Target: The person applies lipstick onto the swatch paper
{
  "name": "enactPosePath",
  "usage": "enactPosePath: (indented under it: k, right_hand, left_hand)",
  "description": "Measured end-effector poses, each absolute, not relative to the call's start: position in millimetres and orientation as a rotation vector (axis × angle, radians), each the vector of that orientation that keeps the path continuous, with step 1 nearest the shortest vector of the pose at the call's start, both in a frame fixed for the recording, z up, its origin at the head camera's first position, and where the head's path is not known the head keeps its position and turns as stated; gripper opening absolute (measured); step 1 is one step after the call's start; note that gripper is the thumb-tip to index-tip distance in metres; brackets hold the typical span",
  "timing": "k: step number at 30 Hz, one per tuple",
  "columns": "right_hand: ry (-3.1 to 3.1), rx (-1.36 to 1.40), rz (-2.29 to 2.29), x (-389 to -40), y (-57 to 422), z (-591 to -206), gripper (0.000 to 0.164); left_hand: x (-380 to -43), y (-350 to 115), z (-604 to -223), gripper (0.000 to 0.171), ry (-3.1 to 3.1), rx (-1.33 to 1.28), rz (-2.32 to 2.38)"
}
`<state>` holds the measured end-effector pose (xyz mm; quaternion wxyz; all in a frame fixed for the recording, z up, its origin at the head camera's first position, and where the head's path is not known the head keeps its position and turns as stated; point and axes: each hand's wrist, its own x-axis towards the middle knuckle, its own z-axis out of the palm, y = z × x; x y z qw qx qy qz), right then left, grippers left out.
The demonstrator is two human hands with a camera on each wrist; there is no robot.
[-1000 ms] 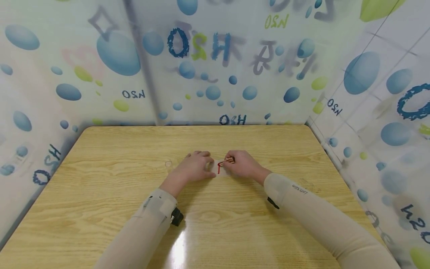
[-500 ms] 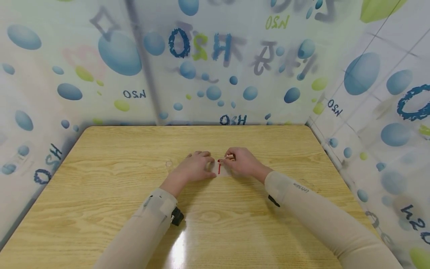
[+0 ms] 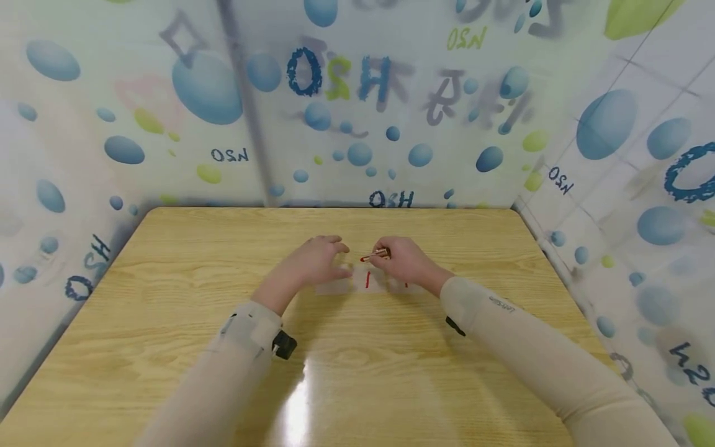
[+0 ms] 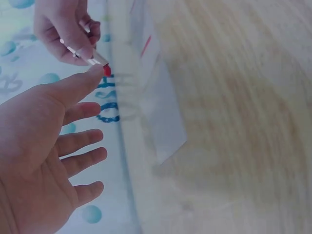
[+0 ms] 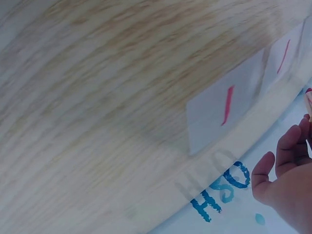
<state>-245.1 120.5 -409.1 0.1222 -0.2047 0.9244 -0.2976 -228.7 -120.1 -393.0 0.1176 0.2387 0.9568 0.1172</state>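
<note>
My right hand (image 3: 408, 257) pinches a lipstick (image 3: 380, 254) with a gold-toned tube; its red tip points left, apart from the paper. In the left wrist view the lipstick's red end (image 4: 107, 70) shows near my left thumb; I cannot tell whether they touch. My left hand (image 3: 318, 261) has its fingers spread, holding nothing, above a blank white paper piece (image 3: 331, 287). Beside it lies a middle paper piece (image 3: 377, 285) with one red stroke. A right paper piece (image 5: 207, 119) also bears a red stroke; my right hand partly hides it in the head view.
The papers lie in a row on a wood-grain table (image 3: 346, 360). A patterned curtain (image 3: 357, 124) with bubbles and lettering hangs behind the far edge and at both sides. Small black devices (image 3: 285, 344) are strapped at my wrists.
The lipstick has left the top of the red stroke and moved away toward the far edge. My left hand has lifted off and shifted left, uncovering the blank paper. The head view has shifted slightly.
</note>
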Motion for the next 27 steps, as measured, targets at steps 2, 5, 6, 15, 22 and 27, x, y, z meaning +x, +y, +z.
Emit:
enactPosePath:
  k: [2, 5, 6, 15, 22, 27]
  right_hand:
    - [2.698, -0.617, -0.859, -245, 118, -407, 0.024]
    - [2.705, -0.637, -0.854, -245, 114, -405, 0.022]
    - [2.708, -0.645, -0.854, -245, 112, -405, 0.022]
    - [2.69, -0.653, -0.853, -241, 98, -407, 0.023]
    - [2.681, -0.663, -0.872, -239, 90, -413, 0.021]
    - [2.698, -0.669, -0.877, -237, 88, -413, 0.021]
  left_hand:
    - [-228, -123, -387, 0.061, 2.803, 0.691, 0.321]
    - [-226, -127, -381, 0.061, 2.812, 0.673, 0.283]
    - [-225, -129, -380, 0.061, 2.816, 0.669, 0.269]
    - [-223, -142, -384, 0.058, 2.83, 0.599, 0.127]
    - [-210, -144, -386, 0.055, 2.899, 0.674, 0.032]
    - [-181, -141, -387, 0.051, 2.966, 0.78, 0.017]
